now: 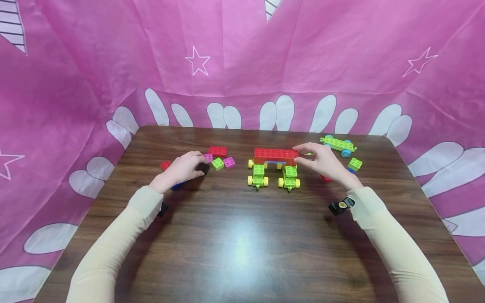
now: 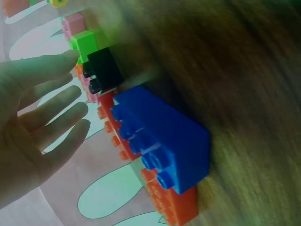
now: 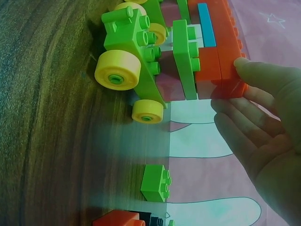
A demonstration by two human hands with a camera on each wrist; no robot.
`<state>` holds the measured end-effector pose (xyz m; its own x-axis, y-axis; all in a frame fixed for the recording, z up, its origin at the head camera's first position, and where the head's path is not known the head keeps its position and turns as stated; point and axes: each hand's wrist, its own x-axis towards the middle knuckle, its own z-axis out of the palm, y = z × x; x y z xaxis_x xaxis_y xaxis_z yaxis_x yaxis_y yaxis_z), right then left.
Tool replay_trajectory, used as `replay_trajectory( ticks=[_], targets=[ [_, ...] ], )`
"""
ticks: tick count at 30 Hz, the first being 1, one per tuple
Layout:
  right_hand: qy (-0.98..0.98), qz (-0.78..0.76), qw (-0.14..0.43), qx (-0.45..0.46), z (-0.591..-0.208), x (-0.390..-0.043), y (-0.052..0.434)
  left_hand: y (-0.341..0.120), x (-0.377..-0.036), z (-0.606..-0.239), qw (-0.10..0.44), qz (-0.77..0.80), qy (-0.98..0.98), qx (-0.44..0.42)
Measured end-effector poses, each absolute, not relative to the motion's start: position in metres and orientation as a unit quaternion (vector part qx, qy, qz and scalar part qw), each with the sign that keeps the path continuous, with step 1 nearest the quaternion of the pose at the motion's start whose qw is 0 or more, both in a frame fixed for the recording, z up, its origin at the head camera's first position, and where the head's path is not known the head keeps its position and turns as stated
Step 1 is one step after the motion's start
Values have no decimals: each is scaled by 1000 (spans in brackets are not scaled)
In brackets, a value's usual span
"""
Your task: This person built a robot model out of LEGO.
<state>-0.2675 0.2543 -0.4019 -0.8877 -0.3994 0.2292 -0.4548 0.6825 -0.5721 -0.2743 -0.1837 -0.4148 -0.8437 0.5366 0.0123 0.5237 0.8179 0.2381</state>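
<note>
A dark wooden bench (image 1: 235, 235) is carrying everything, with pink cloth (image 1: 75, 84) hanging around it.

Ahead of the right hand (image 1: 322, 162), the biggest thing is standing: a long red brick (image 1: 275, 155) is bridging two green wheeled carts (image 1: 258, 176), with a thin blue plate (image 3: 206, 24) showing under it. The right grip is touching the red brick's near end: the thumb is pressing the end face and the fingers are lying fairly straight beneath, so the grip is spread rather than wrapped. Beyond this hand another green cart (image 1: 338, 144) with blue wheels is sitting near the far edge, and a small green brick (image 1: 354, 164) is lying just beside the hand's outer side.

The left hand (image 1: 184, 167) is resting over a cluster of loose bricks. In the wrist view its fingers are spread and straight, holding nothing; from the head view they are looking more curled, so I cannot be quite sure. Under the palm a blue brick (image 2: 162, 136) is lying, and a black brick (image 2: 102, 70) is sitting at the fingertips. Just past the fingers are lying a red brick (image 1: 217, 151), a green brick (image 1: 217, 164) and a pink brick (image 1: 229, 162). A small red brick (image 1: 165, 165) is lying just outside the hand.
</note>
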Motion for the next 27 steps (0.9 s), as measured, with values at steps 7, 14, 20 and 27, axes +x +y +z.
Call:
replay_trajectory(
  ticks=[7, 14, 20, 27],
  targets=[
    [-916, 323, 46, 235, -403, -268, 255, -185, -275, -420, 34, 104, 957, 270],
    [-915, 327, 42, 234, -403, -268, 254, -186, -276, -420, 36, 104, 957, 270],
    [-915, 326, 41, 235, -403, -268, 254, -187, -276, -421, 41, 97, 959, 264],
    [-916, 321, 43, 236, -401, -268, 254, -187, -275, -421, 47, 94, 957, 269]
  ],
)
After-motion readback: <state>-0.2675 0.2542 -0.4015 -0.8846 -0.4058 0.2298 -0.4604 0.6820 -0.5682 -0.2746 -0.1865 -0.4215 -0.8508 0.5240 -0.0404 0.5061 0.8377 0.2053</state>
